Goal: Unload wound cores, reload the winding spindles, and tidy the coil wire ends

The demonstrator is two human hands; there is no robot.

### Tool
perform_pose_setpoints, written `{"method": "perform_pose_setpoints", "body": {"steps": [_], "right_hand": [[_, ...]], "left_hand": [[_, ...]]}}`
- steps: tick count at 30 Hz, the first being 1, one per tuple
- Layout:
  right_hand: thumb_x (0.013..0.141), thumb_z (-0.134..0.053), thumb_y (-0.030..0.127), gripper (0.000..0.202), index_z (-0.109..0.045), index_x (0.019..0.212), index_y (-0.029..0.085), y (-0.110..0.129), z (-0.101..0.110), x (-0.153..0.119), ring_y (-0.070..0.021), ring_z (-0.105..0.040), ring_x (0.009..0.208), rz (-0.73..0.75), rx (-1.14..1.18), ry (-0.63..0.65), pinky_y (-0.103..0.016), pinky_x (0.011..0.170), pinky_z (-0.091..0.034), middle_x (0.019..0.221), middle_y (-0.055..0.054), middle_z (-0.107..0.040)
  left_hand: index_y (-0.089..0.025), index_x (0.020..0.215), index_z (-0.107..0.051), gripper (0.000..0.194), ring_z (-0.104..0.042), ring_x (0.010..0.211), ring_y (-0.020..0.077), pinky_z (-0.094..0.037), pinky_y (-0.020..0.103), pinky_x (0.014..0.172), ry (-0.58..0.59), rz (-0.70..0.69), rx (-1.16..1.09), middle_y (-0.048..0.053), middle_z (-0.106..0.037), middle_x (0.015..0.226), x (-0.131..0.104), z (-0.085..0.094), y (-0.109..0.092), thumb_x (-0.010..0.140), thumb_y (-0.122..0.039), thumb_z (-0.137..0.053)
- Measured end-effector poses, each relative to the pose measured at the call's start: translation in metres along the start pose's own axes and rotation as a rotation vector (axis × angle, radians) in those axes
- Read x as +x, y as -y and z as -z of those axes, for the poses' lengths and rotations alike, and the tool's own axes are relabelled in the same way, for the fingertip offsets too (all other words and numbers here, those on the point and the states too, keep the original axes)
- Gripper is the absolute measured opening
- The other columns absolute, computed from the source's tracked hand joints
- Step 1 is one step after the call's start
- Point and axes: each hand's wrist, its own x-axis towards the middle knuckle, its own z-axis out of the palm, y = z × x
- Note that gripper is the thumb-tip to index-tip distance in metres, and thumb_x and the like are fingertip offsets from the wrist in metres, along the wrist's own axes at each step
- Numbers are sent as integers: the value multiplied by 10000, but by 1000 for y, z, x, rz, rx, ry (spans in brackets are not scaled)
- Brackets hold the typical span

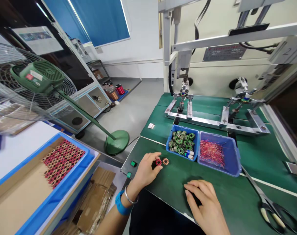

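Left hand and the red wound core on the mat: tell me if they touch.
Touching. The head view shows the left hand with its fingertips against the red wound core on the green mat.

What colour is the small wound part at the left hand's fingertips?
The small wound part is red with a black centre, seen in the head view.

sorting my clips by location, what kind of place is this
Most likely a small factory workstation for winding motor coils. A winding machine stands at the back of the green bench, a blue bin holds wound cores, and the left hand touches two small red cores.
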Motion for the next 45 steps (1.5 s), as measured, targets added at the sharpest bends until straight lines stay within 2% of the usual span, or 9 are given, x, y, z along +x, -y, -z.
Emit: {"method": "perform_pose_setpoints", "body": {"steps": [7,13,19,27,33,36,39,42,45], "right_hand": [[1006,-547,309,155,-691,1012,250,-2,0,-3,-271,-563,961,-11,10,6,-422,813,-499,1002,-55,-638],[1012,-545,326,167,-692,1024,247,-4,-2,-4,-269,-560,961,-8,21,0,-420,812,-494,1006,-58,-639],[1010,-542,329,174,-695,1001,247,-3,-2,-4,-268,-572,949,-24,29,-7,-423,813,-503,989,-56,-648],[1006,-543,334,195,-709,968,240,2,1,0,-270,-602,910,-12,30,-29,-412,780,-533,957,-70,-664],[1003,-548,283,148,-689,996,240,2,1,1,-262,-583,928,-8,37,-23,-406,796,-523,970,-56,-656],[1002,-549,277,147,-690,986,238,3,2,2,-258,-583,920,-4,35,-28,-397,786,-526,963,-54,-656],[1008,-539,283,161,-691,979,238,5,3,3,-258,-585,916,-5,33,-28,-393,777,-530,955,-55,-655],[1013,-532,288,164,-686,981,241,5,2,4,-261,-584,910,-9,33,-31,-395,769,-527,945,-58,-652],[1015,-532,286,155,-680,992,246,3,1,2,-265,-576,916,-11,29,-22,-401,769,-518,952,-55,-650]], "left_hand": [[-189,1073,-680,539,-646,783,113,-508,218,719,-50,312,-1143,50,-689,975,-19,1,-14,621,-348,-926],[-186,1002,-721,504,-657,750,77,-520,161,702,67,486,-1471,26,-706,936,-22,-3,-37,571,-294,-959],[-176,1046,-681,582,-642,758,90,-505,185,712,60,492,-1400,29,-689,929,-20,-5,-32,565,-350,-958],[-199,1205,-602,484,-607,1011,228,-405,430,993,-92,77,11,64,-697,1068,1,3,4,738,-132,-708],[-244,1285,-593,619,-551,1202,306,-257,523,1092,41,-107,222,59,-707,1156,11,-10,-9,702,-158,-781],[-252,1232,-626,491,-588,1137,291,-202,547,1114,-17,-107,188,39,-743,1032,11,-16,-15,764,-171,-750],[-248,1202,-639,464,-609,1112,264,-296,496,1096,-145,-93,-33,53,-734,1061,4,-17,-22,762,-212,-780],[-232,1160,-648,508,-657,962,191,-478,352,941,-145,20,-580,52,-721,1023,-9,-17,-34,705,-312,-862],[-206,1076,-670,546,-668,772,123,-541,248,765,-1,213,-1123,34,-702,941,-18,-18,-48,622,-371,-924]]}}
